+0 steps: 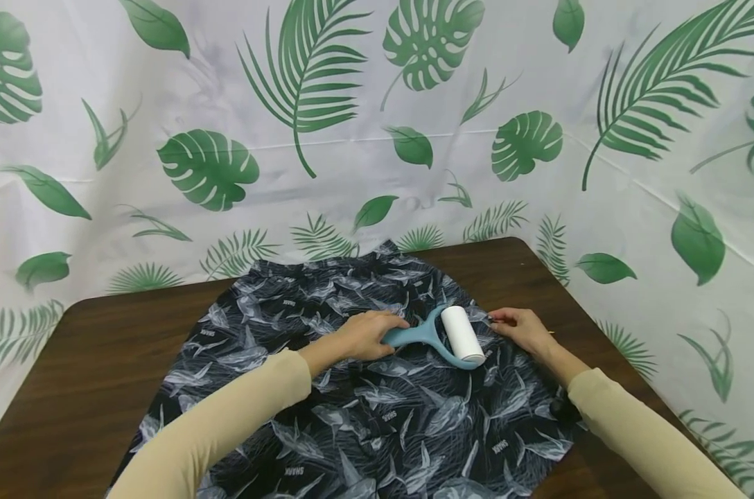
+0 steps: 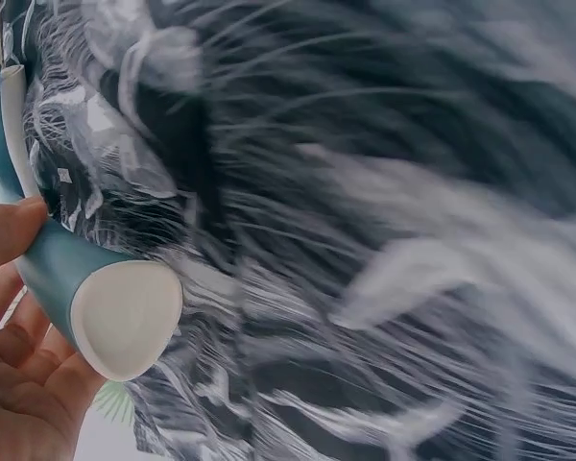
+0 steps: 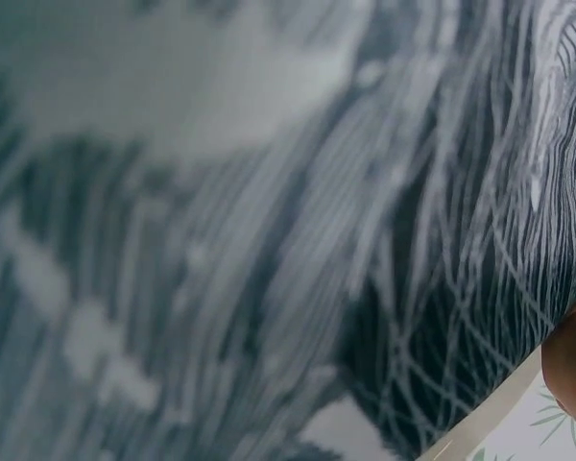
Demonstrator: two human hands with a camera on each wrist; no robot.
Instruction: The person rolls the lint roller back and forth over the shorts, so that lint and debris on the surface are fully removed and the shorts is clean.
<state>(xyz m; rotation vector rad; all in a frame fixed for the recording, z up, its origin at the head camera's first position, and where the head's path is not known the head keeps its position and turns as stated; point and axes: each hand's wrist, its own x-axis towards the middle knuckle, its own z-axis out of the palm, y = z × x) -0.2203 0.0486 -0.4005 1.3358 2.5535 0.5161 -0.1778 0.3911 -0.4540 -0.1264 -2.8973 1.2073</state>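
Your left hand (image 1: 366, 335) grips the lint roller (image 1: 442, 337) on the cloth (image 1: 352, 402); your right hand (image 1: 523, 329) pinches its edge. Left wrist: fingers (image 2: 5, 235) wrap the handle (image 2: 96, 293). Right wrist: the cloth fills the view; a loose pinch could let it bunch.

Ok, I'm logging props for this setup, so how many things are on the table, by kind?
Lint roller, teal handle held by the left hand: 1
Shark-print dark garment, its edge pinched by the right hand: 1
Small black object near the right sleeve: 1
Total: 3
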